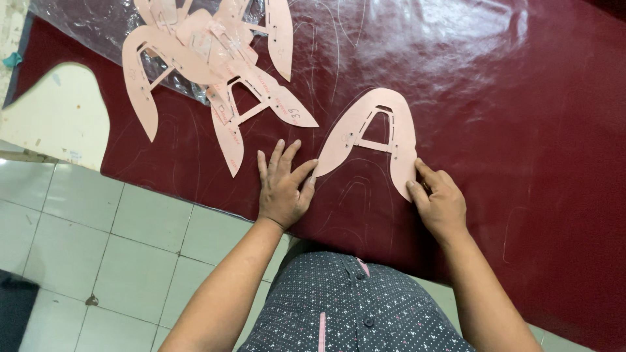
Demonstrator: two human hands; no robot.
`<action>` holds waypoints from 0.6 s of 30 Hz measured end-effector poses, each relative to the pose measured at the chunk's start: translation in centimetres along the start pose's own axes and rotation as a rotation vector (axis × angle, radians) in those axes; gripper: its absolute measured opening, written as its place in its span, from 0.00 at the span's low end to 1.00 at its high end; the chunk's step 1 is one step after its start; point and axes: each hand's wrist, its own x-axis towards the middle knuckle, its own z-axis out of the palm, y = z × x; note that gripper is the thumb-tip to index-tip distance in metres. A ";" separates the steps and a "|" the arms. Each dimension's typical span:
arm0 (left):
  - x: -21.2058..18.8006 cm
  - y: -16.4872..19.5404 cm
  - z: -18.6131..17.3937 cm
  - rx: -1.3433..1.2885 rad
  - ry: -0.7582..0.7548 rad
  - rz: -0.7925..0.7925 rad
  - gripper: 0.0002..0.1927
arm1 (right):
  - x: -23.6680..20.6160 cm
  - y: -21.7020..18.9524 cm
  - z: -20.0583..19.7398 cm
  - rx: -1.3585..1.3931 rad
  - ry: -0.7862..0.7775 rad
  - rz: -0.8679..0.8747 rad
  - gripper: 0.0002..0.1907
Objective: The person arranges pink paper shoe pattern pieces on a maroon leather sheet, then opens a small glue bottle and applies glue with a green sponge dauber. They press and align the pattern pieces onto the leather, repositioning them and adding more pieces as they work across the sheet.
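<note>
A pink arch-shaped pattern template (369, 133) lies flat on a dark red glossy sheet (508, 111) spread over the table. My left hand (282, 186) rests flat on the sheet with fingers spread, its fingertips touching the template's left leg. My right hand (438, 199) presses its fingertips on the end of the template's right leg. Faint traced outlines show on the sheet around and below the template.
A pile of several more pink templates (208, 58) lies at the upper left, partly on a clear plastic film (85, 19). The bare cream tabletop (59, 114) shows where the sheet is cut away. Pale floor tiles (117, 254) lie below the table edge.
</note>
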 end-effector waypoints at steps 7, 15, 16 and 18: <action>0.0 0.1 -0.3 -0.039 -0.004 -0.010 0.15 | -0.1 -1.0 -0.3 -0.021 -0.025 0.055 0.25; 0.0 -0.3 -0.4 -0.088 -0.029 -0.011 0.15 | -0.2 -2.2 -0.5 -0.011 -0.018 0.140 0.25; 0.0 -0.3 -0.4 -0.087 -0.027 -0.003 0.15 | -0.2 -2.4 -0.5 -0.023 -0.018 0.146 0.25; 0.1 -0.5 -0.3 -0.094 -0.029 0.001 0.15 | -0.3 -2.6 -0.5 -0.044 -0.014 0.158 0.25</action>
